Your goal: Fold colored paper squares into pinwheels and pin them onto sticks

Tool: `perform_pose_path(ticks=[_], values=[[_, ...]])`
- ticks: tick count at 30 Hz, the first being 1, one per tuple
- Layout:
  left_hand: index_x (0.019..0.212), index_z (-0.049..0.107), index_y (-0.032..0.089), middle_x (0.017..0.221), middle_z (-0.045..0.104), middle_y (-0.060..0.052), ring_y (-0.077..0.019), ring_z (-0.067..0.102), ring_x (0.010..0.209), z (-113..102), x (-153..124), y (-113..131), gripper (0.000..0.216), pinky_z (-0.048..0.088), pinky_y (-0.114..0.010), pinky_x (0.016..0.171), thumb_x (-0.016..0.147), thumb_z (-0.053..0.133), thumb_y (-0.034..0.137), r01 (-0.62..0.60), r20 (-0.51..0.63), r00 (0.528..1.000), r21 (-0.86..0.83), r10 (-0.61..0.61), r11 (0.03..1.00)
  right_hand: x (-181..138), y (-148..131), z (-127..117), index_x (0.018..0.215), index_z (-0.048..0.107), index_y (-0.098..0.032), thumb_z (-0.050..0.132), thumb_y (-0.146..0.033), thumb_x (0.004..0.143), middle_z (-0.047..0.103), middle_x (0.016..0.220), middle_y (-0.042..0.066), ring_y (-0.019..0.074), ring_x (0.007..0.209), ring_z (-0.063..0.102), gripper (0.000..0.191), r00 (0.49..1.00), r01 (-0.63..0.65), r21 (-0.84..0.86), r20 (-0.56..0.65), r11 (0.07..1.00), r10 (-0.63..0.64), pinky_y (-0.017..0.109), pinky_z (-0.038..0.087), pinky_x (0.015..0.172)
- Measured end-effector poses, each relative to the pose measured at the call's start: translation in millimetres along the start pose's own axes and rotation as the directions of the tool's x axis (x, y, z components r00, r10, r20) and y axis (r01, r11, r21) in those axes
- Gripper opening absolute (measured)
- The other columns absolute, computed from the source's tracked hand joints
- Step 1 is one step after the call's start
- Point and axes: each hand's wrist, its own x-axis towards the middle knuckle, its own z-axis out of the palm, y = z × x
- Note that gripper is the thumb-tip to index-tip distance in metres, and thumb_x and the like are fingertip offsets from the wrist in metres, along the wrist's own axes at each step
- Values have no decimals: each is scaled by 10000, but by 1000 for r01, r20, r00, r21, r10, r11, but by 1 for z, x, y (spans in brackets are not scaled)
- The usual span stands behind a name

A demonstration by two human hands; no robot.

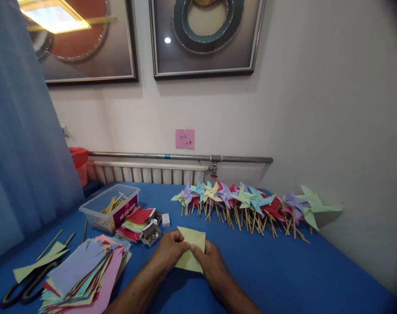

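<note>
Between my two hands is a square of pale yellow paper (194,237), held above the blue table cover. My left hand (171,249) pinches its left side, thumb on top near the middle. From the right, my right hand (212,258) grips the same sheet, its thumb tip close to the other thumb. Faint crease or cut lines run toward the sheet's corners. Left of my hands lie a small open box of metal pins (151,235), a little white box (166,220) and a small pile of coloured paper (139,220).
Finished paper pinwheels (244,198) on sticks lie in a row at the back right. A clear plastic bin (96,213) holds sticks. Stacked coloured sheets (77,266), black-handled scissors (31,288) and paper scraps (38,264) lie at left. A blue curtain (25,131) hangs there.
</note>
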Motion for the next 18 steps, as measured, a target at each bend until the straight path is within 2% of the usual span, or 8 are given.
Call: perform_pose_path(ticks=[7, 14, 18], values=[[590, 529, 203, 515, 547, 41, -109, 465, 468, 0, -3, 4, 200, 347, -244, 493, 620, 727, 211, 6, -17, 1000, 64, -5, 998, -1, -2, -1, 1070, 775, -148, 723, -558, 762, 812, 894, 98, 285, 792, 734, 516, 1000, 9, -33, -20, 999, -10, 345, 536, 667], [577, 515, 199, 512, 557, 35, -105, 466, 448, 0, -3, 8, 257, 343, -235, 482, 652, 760, 187, 41, -50, 998, 28, -39, 999, 4, -1, -4, 1030, 764, -150, 698, -563, 768, 798, 878, 99, 285, 796, 722, 493, 998, 56, 0, -30, 998, -56, 367, 549, 703], [579, 488, 203, 491, 513, 58, -85, 420, 427, 0, -1, 3, 318, 289, -218, 465, 661, 795, 222, 9, -80, 997, -3, -10, 1000, 5, 1, -4, 1011, 756, -150, 710, -552, 751, 795, 883, 91, 267, 773, 716, 481, 999, 36, 46, -17, 998, -35, 362, 551, 704]])
